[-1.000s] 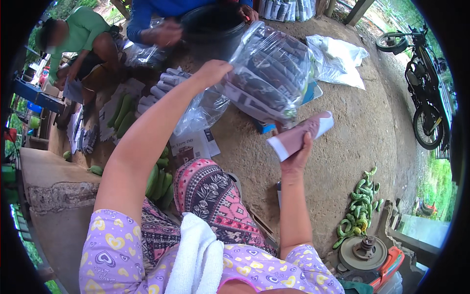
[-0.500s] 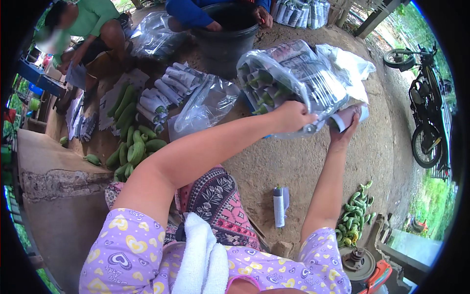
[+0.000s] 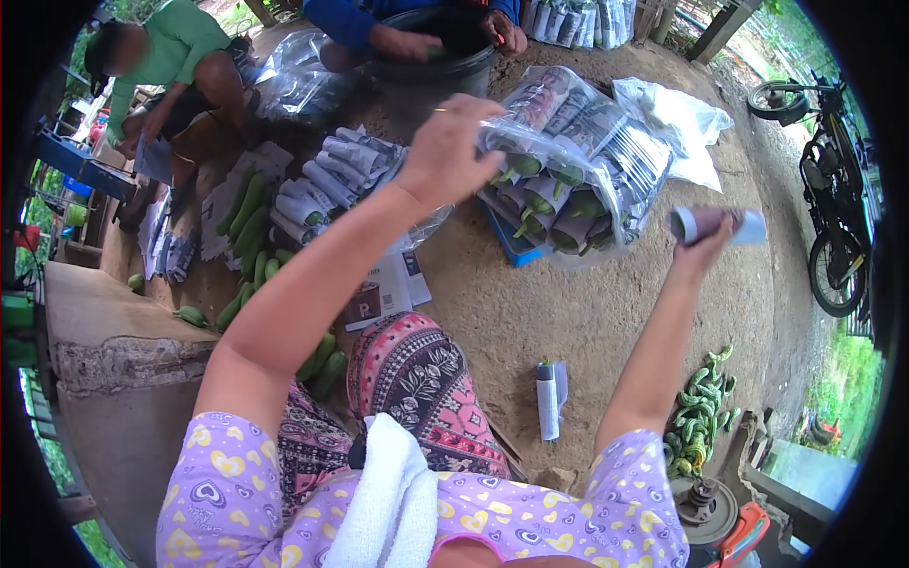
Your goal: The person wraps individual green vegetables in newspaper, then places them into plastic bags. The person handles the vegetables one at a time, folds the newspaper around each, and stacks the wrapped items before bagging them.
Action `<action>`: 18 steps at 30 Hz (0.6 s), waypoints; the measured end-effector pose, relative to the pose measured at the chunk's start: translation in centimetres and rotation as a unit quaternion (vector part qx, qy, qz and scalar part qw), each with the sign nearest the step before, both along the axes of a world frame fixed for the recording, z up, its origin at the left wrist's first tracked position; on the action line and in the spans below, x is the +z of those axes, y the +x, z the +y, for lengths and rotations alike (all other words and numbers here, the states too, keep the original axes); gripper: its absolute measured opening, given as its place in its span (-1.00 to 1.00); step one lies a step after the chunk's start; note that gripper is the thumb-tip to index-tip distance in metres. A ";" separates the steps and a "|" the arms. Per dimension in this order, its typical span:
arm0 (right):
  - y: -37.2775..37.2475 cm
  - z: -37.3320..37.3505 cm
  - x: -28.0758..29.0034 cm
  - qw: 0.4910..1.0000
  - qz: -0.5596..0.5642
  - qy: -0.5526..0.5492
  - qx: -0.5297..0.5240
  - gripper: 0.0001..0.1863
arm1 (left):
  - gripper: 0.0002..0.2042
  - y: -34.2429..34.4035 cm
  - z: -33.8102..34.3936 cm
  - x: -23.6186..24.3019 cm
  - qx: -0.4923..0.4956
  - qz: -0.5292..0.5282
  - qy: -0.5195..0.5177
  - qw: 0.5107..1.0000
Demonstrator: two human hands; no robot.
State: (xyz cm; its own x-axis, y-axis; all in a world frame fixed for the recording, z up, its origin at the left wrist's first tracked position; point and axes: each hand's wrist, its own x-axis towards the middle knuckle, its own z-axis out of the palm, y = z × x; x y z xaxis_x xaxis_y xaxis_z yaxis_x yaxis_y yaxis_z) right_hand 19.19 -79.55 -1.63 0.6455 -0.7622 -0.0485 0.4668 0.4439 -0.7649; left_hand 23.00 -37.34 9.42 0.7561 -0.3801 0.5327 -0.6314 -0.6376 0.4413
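A newspaper-wrapped roll (image 3: 701, 223), dark at one end, is gripped in my right hand (image 3: 705, 250), to the right of the bag. My left hand (image 3: 449, 156) is at the left side of the clear plastic bag (image 3: 606, 185), fingers curved and thumb apart. Whether its fingertips touch the plastic is unclear. The bag lies with its mouth toward me, packed with several paper-wrapped green vegetables (image 3: 542, 194). Another wrapped roll (image 3: 548, 402) lies alone on the ground in front of me.
Loose long green vegetables (image 3: 248, 213) and wrapped rolls (image 3: 331, 170) lie left. A blue flat object (image 3: 516, 241) sits under the bag. A co-worker in blue reaches into a black tub (image 3: 431, 71); another crouches in green (image 3: 185, 43). Curled green vegetables (image 3: 699, 407) and a motorcycle (image 3: 833, 189) are right.
My left hand has left the bag's near rim and moved up and left. My right hand has drawn the wrapped roll away from the bag, to the right.
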 end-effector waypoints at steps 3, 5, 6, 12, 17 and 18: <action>-7.6 7.4 2.4 1.000 0.002 0.008 -0.011 -0.32 | -0.48 3.9 4.2 -4.4 0.045 0.035 0.038 0.998; -11.5 11.2 1.0 0.997 0.016 -0.007 0.074 -0.28 | -0.49 5.4 4.9 -6.4 0.035 0.118 -0.031 0.992; -12.7 12.7 -0.2 0.990 0.022 -0.023 0.136 -0.26 | -0.50 5.9 4.4 -6.6 0.037 0.135 -0.036 0.989; -9.3 16.6 -2.9 0.994 0.066 0.078 0.046 -0.44 | -0.78 6.4 0.9 -6.6 0.046 0.122 -0.059 0.990; -5.8 16.4 -1.9 0.996 0.061 0.032 0.053 -0.41 | -0.75 3.6 0.9 -6.3 0.003 0.096 -0.026 0.995; -5.3 15.4 -1.7 0.996 0.054 0.024 0.064 -0.40 | -0.75 2.6 0.6 -6.2 -0.005 0.100 -0.032 0.994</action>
State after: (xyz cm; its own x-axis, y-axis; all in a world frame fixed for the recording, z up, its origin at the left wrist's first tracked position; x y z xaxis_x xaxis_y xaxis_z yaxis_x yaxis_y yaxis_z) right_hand 13.88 -64.15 -3.37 0.7260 -0.6695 -0.1570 0.3199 0.5309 -0.7847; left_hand 25.62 -36.78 3.24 0.8461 -0.3576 0.3953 -0.5326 -0.5984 0.5986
